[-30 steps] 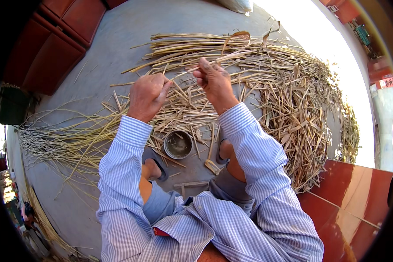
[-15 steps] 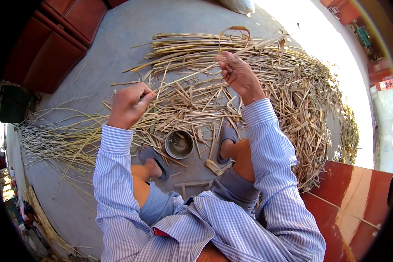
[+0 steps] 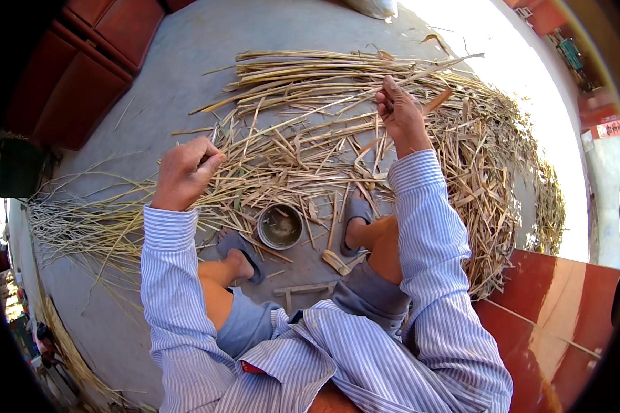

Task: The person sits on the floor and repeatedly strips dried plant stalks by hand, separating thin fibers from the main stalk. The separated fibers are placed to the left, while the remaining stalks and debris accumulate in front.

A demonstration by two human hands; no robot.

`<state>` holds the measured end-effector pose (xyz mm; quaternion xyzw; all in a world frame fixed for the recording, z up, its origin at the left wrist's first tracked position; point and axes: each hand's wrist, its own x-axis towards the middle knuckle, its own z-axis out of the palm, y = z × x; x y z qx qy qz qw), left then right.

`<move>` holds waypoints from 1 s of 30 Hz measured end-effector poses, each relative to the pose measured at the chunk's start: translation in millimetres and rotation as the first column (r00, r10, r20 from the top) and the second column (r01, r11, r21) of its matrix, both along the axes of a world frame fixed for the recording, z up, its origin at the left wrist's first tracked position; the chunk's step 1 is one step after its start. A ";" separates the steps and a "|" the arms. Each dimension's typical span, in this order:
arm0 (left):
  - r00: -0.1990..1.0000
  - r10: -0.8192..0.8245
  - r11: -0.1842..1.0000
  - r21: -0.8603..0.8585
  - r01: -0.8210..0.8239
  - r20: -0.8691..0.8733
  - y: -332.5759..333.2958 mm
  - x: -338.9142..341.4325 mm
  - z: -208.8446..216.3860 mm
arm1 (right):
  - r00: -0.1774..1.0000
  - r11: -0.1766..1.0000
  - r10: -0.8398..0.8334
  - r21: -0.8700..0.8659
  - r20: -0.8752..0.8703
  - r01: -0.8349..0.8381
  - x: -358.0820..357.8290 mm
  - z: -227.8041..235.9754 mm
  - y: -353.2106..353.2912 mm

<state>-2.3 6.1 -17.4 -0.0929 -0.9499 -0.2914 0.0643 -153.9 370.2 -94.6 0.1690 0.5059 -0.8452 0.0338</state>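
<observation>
Floor (image 3: 186, 48), grey, strewn with straw (image 3: 472, 199); red furniture (image 3: 83, 93) upper left, sunlight right. Right hand (image 3: 401, 113) pinches a stalk (image 3: 451, 64) above the straw; left hand (image 3: 184, 172) curled tight, contents unclear.

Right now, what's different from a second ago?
The left hand went left and closer in; the right hand went right and slightly farther out. Both still seem to hold a stalk. The pot and straw pile stayed put.
</observation>
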 end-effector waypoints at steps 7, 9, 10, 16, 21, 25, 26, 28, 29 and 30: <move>0.999 -0.047 0.998 -0.051 0.047 -0.003 -5.0 2.5 -5.8 | 0.977 0.973 0.199 -0.104 -0.074 -0.206 -3.8 -9.9 25.4; 0.999 -0.054 0.996 -0.072 0.055 0.004 -3.8 1.9 -5.6 | 0.927 0.927 0.365 -0.057 -0.082 -0.370 2.5 -7.6 10.5; 0.998 -0.053 0.996 -0.067 0.055 0.023 -3.3 1.8 -6.3 | 0.890 0.894 0.447 0.000 -0.087 -0.449 11.0 3.3 2.3; 0.997 -0.052 0.998 -0.024 0.054 0.065 -4.4 3.5 -8.0 | 0.882 0.878 0.471 0.116 -0.034 -0.464 14.5 8.0 -7.0; 0.996 -0.058 0.997 -0.056 0.062 0.071 -2.3 4.4 -6.3 | 0.897 0.883 0.443 0.181 -0.016 -0.433 14.6 4.7 -8.2; 0.995 -0.063 0.996 -0.065 0.068 0.072 -0.7 5.2 -8.3 | 0.896 0.838 0.444 0.349 0.012 -0.420 8.4 -15.0 -8.8; 0.995 -0.071 0.994 -0.072 0.076 0.069 0.9 3.9 -7.2 | 0.898 0.819 0.440 0.404 0.017 -0.408 6.4 -25.0 -5.3; 0.996 -0.075 0.991 -0.107 0.079 0.041 -1.2 2.1 -12.9 | 0.947 0.616 0.312 0.743 0.074 -0.261 5.1 -46.9 5.7; 0.997 -0.077 0.989 -0.122 0.079 0.025 -3.0 0.9 -15.0 | 0.967 0.459 0.241 0.869 0.079 -0.185 4.5 -54.5 16.0; 0.998 -0.067 0.988 -0.141 0.068 0.011 -7.5 2.2 -16.2 | 0.990 0.667 0.135 0.734 0.046 -0.125 4.3 -58.2 31.3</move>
